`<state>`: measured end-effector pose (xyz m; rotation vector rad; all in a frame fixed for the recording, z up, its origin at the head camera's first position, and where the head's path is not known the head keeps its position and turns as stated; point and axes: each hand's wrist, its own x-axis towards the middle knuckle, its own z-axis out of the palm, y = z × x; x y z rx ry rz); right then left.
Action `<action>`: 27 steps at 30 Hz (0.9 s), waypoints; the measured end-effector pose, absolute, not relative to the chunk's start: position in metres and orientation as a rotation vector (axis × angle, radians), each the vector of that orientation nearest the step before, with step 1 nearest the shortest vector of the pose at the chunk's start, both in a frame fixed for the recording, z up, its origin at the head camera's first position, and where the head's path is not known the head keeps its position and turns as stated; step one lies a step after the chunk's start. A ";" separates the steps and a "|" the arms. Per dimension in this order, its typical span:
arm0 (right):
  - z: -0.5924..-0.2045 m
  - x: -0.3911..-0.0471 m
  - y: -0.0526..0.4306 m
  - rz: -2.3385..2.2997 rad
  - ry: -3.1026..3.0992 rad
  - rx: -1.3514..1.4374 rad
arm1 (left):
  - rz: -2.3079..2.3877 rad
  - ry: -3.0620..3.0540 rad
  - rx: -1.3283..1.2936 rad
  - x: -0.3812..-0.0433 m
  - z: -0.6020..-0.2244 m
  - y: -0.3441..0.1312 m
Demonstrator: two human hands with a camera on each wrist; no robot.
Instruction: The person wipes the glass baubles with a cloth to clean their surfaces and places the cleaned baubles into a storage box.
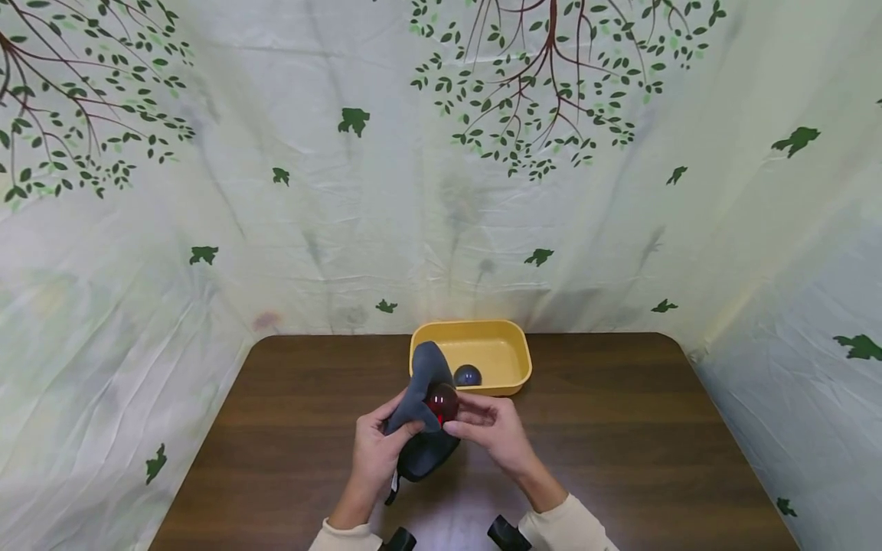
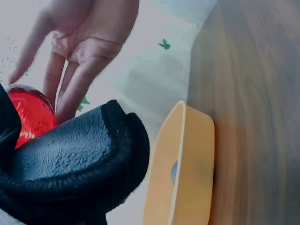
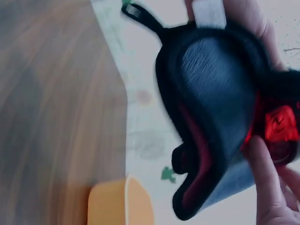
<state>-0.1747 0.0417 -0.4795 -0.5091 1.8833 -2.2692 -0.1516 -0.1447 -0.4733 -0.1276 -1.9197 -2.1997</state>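
In the head view my left hand (image 1: 372, 451) grips a small dark grey and black padded mitt (image 1: 429, 458), which is folded open like a mouth. A hanging loop (image 3: 140, 18) and a white tag (image 3: 209, 13) show on its end. Between the mitt's flaps sits a shiny clear-and-red ball (image 1: 442, 402). My right hand (image 1: 498, 435) pinches that ball from the right with thumb and fingertips. A rose-like red shape (image 3: 281, 124) shows in the ball in the right wrist view. Most of my left hand is hidden behind the mitt there.
A yellow tray (image 1: 513, 360) stands at the table's far edge, just beyond my hands. Inside it lies a dark blue-grey ball (image 1: 468, 375). The brown wooden table (image 1: 620, 444) meets a white leaf-print cloth (image 1: 441, 229) behind and at the sides.
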 end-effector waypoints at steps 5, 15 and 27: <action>-0.483 -0.181 0.046 -2.268 2.054 -0.819 | -2.302 -1.912 -0.048 -0.151 -0.470 -0.146; -0.490 -0.186 0.047 -2.351 2.151 -1.072 | -2.310 -1.927 -0.175 -0.151 -0.473 -0.141; -0.476 -0.168 0.031 -2.443 2.080 -0.234 | -1.832 -2.027 -0.507 -0.153 -0.478 -0.142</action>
